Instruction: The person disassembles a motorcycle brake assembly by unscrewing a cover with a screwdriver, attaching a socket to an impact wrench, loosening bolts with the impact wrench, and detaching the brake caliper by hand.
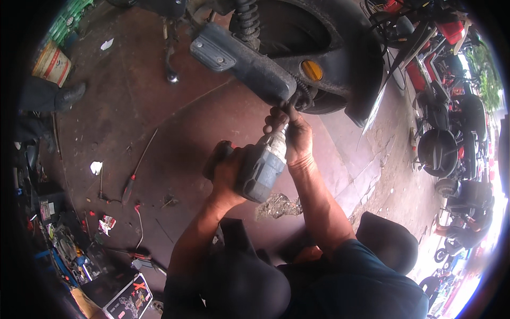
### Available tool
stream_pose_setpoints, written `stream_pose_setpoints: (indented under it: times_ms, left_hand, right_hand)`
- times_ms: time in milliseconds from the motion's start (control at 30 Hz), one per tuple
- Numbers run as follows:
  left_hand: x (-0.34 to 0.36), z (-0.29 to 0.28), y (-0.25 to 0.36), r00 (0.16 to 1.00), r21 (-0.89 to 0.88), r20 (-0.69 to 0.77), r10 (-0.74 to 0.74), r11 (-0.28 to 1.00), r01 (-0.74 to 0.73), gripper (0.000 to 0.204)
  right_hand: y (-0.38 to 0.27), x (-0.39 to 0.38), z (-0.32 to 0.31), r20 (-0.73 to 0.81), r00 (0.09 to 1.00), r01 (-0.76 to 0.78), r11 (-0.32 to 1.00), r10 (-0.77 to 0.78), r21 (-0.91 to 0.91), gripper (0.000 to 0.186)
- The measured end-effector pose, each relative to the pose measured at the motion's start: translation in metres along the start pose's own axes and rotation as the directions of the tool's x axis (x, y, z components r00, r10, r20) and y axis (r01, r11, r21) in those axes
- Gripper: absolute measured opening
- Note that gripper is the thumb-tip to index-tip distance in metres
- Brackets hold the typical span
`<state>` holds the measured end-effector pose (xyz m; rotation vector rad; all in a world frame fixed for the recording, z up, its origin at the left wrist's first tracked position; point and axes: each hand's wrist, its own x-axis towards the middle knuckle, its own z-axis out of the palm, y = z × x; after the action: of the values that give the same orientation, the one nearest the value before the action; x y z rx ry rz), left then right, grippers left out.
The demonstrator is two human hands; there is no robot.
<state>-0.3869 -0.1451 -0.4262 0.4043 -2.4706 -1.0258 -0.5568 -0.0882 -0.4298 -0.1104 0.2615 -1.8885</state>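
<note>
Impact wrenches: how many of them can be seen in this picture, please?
1. The impact wrench is in the left hand, with its nose beside the right hand. Others may be hidden in the clutter at lower left.

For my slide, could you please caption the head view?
Left hand holding power tool, right hand at its tip, beside motorbike.

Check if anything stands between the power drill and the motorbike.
Yes: the fingers of your right hand are at the tip of the power drill, between it and the dark cover on the motorbike. Cover contact is unclear.
</note>
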Motion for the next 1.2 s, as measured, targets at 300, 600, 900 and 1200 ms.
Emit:
stream_pose_setpoints:
  times_ms: [300,600,900,1200]
  left_hand:
    - [-0.021,0.044,0.016,0.902,-0.936,0.066,-0.427,0.288,0.205,0.034]
    - [-0.019,0.030,0.008,0.926,-0.864,-0.008,-0.376,0.469,0.183,0.024]
    - [-0.023,0.038,-0.002,0.871,-0.818,0.254,-0.419,0.387,0.425,0.022]
    - [-0.030,0.059,-0.017,0.917,-0.884,0.026,-0.398,0.419,0.207,0.022]
  right_hand:
    - [0.003,0.006,0.013,-0.381,0.912,-0.148,0.740,-0.156,-0.656,0.029]
    - [-0.002,0.001,0.009,-0.506,0.743,0.063,0.799,-0.437,-0.598,0.036]
    - [-0.017,0.008,-0.030,-0.170,0.822,-0.030,0.258,-0.544,-0.966,0.029]
    - [-0.012,0.022,-0.025,-0.207,0.794,-0.251,0.001,-0.572,-0.968,0.043]
